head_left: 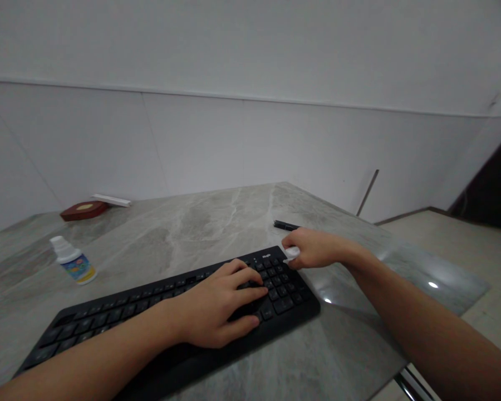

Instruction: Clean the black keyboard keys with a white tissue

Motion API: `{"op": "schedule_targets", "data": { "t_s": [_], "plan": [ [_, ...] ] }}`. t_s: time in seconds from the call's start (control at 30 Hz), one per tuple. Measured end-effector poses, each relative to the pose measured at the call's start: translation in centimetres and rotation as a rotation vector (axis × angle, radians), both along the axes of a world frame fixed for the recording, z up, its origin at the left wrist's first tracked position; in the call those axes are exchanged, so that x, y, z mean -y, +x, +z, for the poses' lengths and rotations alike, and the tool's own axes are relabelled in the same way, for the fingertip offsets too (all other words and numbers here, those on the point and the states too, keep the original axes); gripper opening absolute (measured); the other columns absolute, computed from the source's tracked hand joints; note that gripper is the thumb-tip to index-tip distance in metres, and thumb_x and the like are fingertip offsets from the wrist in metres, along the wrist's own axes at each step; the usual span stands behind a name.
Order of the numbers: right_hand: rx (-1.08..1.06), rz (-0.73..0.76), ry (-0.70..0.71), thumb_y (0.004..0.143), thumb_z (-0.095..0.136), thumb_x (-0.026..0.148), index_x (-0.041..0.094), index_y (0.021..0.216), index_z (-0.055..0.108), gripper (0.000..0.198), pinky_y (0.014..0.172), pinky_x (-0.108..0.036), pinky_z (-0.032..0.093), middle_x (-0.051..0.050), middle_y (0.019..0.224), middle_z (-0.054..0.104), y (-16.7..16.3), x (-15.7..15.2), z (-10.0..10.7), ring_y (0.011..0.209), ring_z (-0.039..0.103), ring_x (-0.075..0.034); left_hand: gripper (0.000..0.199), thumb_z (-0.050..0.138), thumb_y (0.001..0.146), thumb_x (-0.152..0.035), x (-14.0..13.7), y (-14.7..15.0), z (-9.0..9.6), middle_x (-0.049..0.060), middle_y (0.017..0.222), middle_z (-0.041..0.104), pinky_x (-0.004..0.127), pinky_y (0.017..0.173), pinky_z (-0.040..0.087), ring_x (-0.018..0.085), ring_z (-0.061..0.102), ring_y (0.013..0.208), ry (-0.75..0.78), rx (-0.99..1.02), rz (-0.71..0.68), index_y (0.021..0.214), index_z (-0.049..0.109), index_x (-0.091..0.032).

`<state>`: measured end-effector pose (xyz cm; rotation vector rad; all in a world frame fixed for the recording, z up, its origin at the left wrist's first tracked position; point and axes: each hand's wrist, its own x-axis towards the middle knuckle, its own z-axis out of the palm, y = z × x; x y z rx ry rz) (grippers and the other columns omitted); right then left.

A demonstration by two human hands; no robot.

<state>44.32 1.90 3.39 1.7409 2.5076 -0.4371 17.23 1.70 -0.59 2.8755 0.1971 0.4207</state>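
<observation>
A black keyboard [196, 356] lies slanted across the grey marbled table. My left hand [221, 303] rests palm down on its right half, the fingers spread over the keys. At the number pad's upper corner, my right hand [313, 249] is closed round a small white object [292, 253]. Its lower end meets the keys, and the fingers hide much of it, so I cannot make out its kind. Just behind that hand lies a slim black pen-like stick [285, 225], its right end hidden by the hand.
On the left stands a small white bottle [75, 264] with a colourful label. Toward the wall, a dark red box [83, 210] lies beside a white strip [112, 200]. The table [200, 223] ends at the right, with floor beyond.
</observation>
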Motion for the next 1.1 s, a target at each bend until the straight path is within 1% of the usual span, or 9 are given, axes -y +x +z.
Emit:
{"op": "schedule_targets", "data": {
  "t_s": [0.2, 0.3, 0.43, 0.6, 0.67, 0.8, 0.87, 0.93, 1.1],
  "plan": [
    [-0.007, -0.024, -0.080, 0.067, 0.062, 0.023, 0.015, 0.083, 0.070, 0.019, 0.061, -0.027, 0.039, -0.006, 0.081, 0.072, -0.5, -0.1, -0.1, 0.073, 0.063, -0.020, 0.041, 0.059, 0.094, -0.029, 0.0, 0.1, -0.2, 0.014, 0.127, 0.058, 0.050, 0.107, 0.044, 0.031, 0.051, 0.116, 0.013, 0.008, 0.005, 0.132, 0.060, -0.015],
    [0.028, -0.056, -0.057, 0.067, 0.064, 0.025, 0.015, 0.083, 0.071, 0.021, 0.059, -0.027, 0.038, -0.008, 0.083, 0.072, -0.5, -0.2, -0.1, 0.073, 0.062, -0.021, 0.041, 0.059, 0.093, -0.028, 0.0, 0.0, -0.3, 0.014, 0.127, 0.059, 0.050, 0.107, 0.044, 0.031, 0.051, 0.116, 0.016, 0.015, 0.007, 0.132, 0.060, -0.015],
    [0.051, -0.048, -0.029, 0.067, 0.063, 0.025, 0.015, 0.081, 0.070, 0.019, 0.058, -0.027, 0.036, -0.008, 0.081, 0.071, -0.3, -0.3, -0.1, 0.071, 0.061, -0.020, 0.040, 0.060, 0.093, -0.027, 0.0, -0.1, -0.2, 0.014, 0.127, 0.059, 0.049, 0.107, 0.045, 0.030, 0.051, 0.116, 0.013, 0.017, 0.006, 0.131, 0.060, -0.014],
    [0.143, -0.089, 0.070, 0.066, 0.061, 0.022, 0.014, 0.076, 0.068, 0.014, 0.056, -0.028, 0.033, -0.008, 0.078, 0.068, 0.5, -0.4, 0.0, 0.070, 0.059, -0.020, 0.040, 0.059, 0.093, -0.027, 0.1, 0.0, -0.1, 0.014, 0.126, 0.059, 0.050, 0.105, 0.046, 0.030, 0.051, 0.115, 0.014, 0.020, 0.006, 0.132, 0.060, -0.015],
    [0.112, -0.096, 0.079, 0.067, 0.062, 0.023, 0.015, 0.074, 0.066, 0.012, 0.056, -0.028, 0.032, -0.007, 0.075, 0.066, 0.7, -0.4, 0.2, 0.068, 0.057, -0.019, 0.041, 0.060, 0.093, -0.026, 0.1, 0.0, 0.0, 0.014, 0.126, 0.059, 0.049, 0.105, 0.046, 0.031, 0.051, 0.116, 0.015, 0.014, 0.008, 0.132, 0.060, -0.014],
    [-0.052, -0.023, -0.009, 0.070, 0.062, 0.027, 0.016, 0.076, 0.065, 0.012, 0.057, -0.027, 0.035, -0.003, 0.073, 0.065, 0.1, -0.1, 0.1, 0.067, 0.057, -0.018, 0.040, 0.060, 0.093, -0.027, 0.1, 0.0, 0.0, 0.014, 0.125, 0.059, 0.049, 0.105, 0.046, 0.030, 0.051, 0.114, 0.012, 0.015, 0.004, 0.131, 0.061, -0.013],
    [-0.078, 0.000, -0.089, 0.068, 0.063, 0.024, 0.017, 0.078, 0.066, 0.013, 0.058, -0.026, 0.036, -0.002, 0.073, 0.067, -0.3, -0.1, -0.2, 0.068, 0.059, -0.018, 0.040, 0.060, 0.093, -0.027, 0.0, -0.1, 0.0, 0.014, 0.125, 0.059, 0.049, 0.105, 0.046, 0.030, 0.051, 0.115, 0.009, 0.010, 0.003, 0.131, 0.061, -0.013],
    [-0.060, -0.019, -0.109, 0.067, 0.064, 0.025, 0.017, 0.079, 0.067, 0.014, 0.059, -0.026, 0.036, -0.003, 0.075, 0.068, -0.3, -0.2, -0.4, 0.070, 0.060, -0.019, 0.040, 0.060, 0.093, -0.027, 0.0, -0.1, -0.1, 0.014, 0.126, 0.059, 0.049, 0.106, 0.045, 0.030, 0.050, 0.116, 0.007, 0.009, 0.007, 0.131, 0.060, -0.014],
    [0.108, -0.072, 0.053, 0.067, 0.063, 0.023, 0.015, 0.077, 0.068, 0.013, 0.057, -0.028, 0.033, -0.007, 0.078, 0.068, 0.5, -0.6, -0.2, 0.071, 0.060, -0.021, 0.041, 0.059, 0.093, -0.027, 0.0, 0.0, 0.0, 0.014, 0.126, 0.059, 0.049, 0.106, 0.045, 0.030, 0.051, 0.116, 0.010, 0.010, 0.008, 0.132, 0.060, -0.015]
  ]
}}
